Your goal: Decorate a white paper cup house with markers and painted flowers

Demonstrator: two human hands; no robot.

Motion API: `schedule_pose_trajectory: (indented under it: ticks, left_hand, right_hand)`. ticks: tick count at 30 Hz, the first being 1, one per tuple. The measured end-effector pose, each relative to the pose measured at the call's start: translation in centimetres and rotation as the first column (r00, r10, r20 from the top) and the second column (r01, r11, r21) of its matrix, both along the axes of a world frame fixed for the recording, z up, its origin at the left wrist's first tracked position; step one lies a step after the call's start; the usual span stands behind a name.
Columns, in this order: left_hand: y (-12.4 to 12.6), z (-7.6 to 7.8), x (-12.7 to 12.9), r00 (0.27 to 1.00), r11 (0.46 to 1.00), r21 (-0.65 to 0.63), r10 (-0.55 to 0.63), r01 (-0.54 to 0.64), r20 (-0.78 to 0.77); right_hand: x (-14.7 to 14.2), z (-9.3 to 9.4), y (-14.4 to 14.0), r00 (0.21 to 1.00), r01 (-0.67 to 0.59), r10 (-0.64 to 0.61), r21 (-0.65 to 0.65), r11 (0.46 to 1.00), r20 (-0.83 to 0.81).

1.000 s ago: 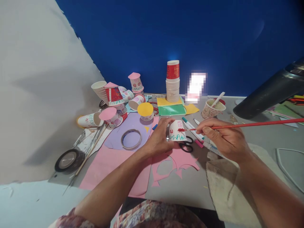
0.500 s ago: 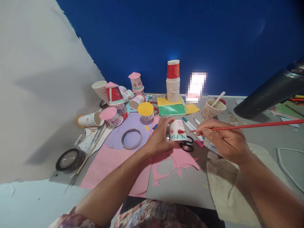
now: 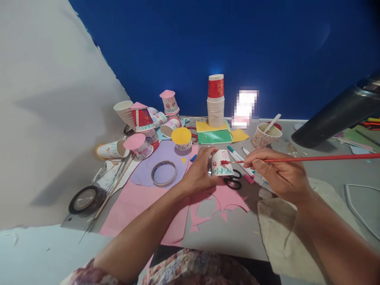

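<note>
Frame centre — left hand (image 3: 198, 174) grasping inverted paper cup (image 3: 221, 163), steadying it; right hand (image 3: 280, 174) pinching red paintbrush (image 3: 311, 158) — bristles touching the cup wall.

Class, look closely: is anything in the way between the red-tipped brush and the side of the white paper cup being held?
Nothing visible is. The right hand holds the paintbrush, its red tip at the side of the paper cup, which the left hand grips from the other side.
</note>
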State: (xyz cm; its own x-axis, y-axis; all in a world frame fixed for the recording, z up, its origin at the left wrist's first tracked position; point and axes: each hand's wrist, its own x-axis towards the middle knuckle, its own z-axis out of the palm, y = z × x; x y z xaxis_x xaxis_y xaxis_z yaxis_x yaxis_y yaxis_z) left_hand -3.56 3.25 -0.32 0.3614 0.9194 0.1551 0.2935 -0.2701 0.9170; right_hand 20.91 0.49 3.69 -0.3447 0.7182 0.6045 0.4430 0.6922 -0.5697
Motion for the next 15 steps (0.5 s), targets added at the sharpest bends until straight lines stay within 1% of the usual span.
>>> schedule_pose_trajectory:
  ticks: [3,8,11,15]
  left_hand:
    - [0.03,-0.06,0.03,1.000,1.000,0.001,0.002,-0.002,0.008]
    - [0.00,-0.04,0.15,1.000,1.000,0.008,-0.006,0.006,0.009]
    - [-0.04,-0.02,0.16,1.000,1.000,-0.002,-0.009,0.009,0.008]
    - [0.01,-0.18,0.08,1.000,1.000,0.002,-0.009,0.009,0.008]
  right_hand:
    - [-0.13,0.12,0.02,0.999,-0.024,0.024,-0.018,1.000,0.038]
    - [-0.21,0.00,0.07,0.999,0.022,-0.022,0.037,0.999,-0.024]
    - [-0.16,0.00,0.09,0.999,0.038,-0.037,0.047,0.998,-0.024]
    - [-0.23,0.17,0.15,0.999,-0.012,0.012,0.011,1.000,0.032]
